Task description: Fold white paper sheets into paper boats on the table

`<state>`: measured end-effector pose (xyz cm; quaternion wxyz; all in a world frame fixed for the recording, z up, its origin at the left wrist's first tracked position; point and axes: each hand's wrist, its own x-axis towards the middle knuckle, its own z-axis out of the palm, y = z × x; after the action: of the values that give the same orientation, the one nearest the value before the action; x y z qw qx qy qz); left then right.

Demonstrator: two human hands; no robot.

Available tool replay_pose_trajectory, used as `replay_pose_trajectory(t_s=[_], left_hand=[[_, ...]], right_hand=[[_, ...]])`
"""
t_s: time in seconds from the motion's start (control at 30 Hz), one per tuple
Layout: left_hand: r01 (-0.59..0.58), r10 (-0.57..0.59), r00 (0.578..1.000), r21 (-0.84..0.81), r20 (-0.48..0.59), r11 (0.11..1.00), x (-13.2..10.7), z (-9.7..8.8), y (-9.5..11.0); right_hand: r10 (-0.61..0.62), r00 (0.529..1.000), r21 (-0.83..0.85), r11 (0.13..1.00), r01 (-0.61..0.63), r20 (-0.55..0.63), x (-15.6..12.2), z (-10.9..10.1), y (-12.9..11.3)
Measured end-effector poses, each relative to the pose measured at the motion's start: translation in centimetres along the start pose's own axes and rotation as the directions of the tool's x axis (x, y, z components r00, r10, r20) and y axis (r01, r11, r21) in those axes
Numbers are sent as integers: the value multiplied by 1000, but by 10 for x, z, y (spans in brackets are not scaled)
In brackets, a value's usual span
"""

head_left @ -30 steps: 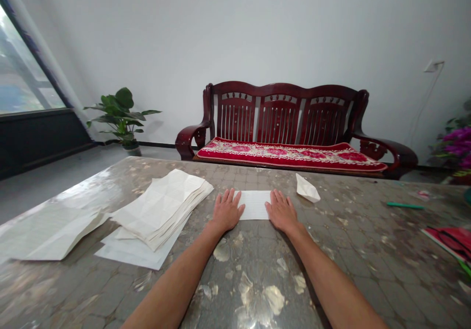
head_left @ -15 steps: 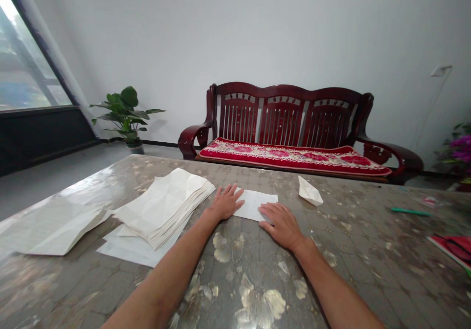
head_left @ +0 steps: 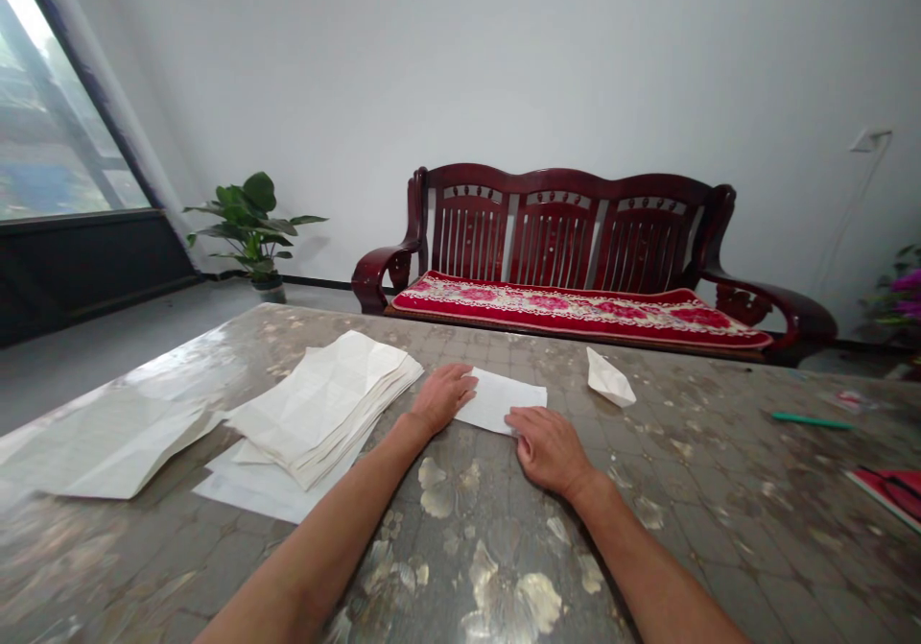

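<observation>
Presently, item one: my left hand (head_left: pixel 444 398), palm down and open, its fingertips resting on the left end of a white paper sheet (head_left: pixel 500 400). Item two: my right hand (head_left: pixel 548 450), palm down with the fingers slightly curled, touching the sheet's near right corner; whether those fingers pinch the paper, I cannot tell. The sheet lies flat and askew between my hands on a marbled grey tabletop (head_left: pixel 691 490) with a glossy covering.

Left of my left hand: one stack of creased, folded paper (head_left: pixel 323 407), just beside it and resting partly on flat white sheets (head_left: pixel 251 483). Farther left, near the table's edge, lies a large creased paper sheet (head_left: pixel 122 447).

Right of the white paper sheet, just beyond my right hand: one small folded paper piece (head_left: pixel 610 379), pointed in shape. Toward the table's right side: a green pen (head_left: pixel 812 420) and, at the edge of view, a red folder or booklet (head_left: pixel 888 492).

Beyond the table: a dark red wooden settee (head_left: pixel 568 204) with a red floral cushion (head_left: pixel 576 308), a potted green plant (head_left: pixel 251 226), and a tall window (head_left: pixel 61 111).
</observation>
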<state>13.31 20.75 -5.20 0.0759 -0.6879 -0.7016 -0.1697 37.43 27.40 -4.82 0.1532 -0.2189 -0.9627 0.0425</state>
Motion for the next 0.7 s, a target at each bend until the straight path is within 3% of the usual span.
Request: replay_pose_trajectory(t_s=[0.07,0.2,0.33,0.53,0.7], left_hand=[[-22,20,999,-44,-30,999,-9,-3,9],[-132,138,989,-90,57,987,-29,-7,34],[-41,43,998,-42,53,998,-36,-7,52],[-8,15,999,-193,32,981,-33,-2,44],[16,1,999,-336,51,942,-43,-3,33]], right_hand=[[-3,1000,6,1000,3,-4,-2,1,5],[-3,1000,-5,1000,3,-29,-2,4,11],[-56,995,-30,998,54,-78,-1,4,7],[-207,970,26,977,212,-124,-7,0,2],[-202,964,123,967,224,-170,-9,3,11]])
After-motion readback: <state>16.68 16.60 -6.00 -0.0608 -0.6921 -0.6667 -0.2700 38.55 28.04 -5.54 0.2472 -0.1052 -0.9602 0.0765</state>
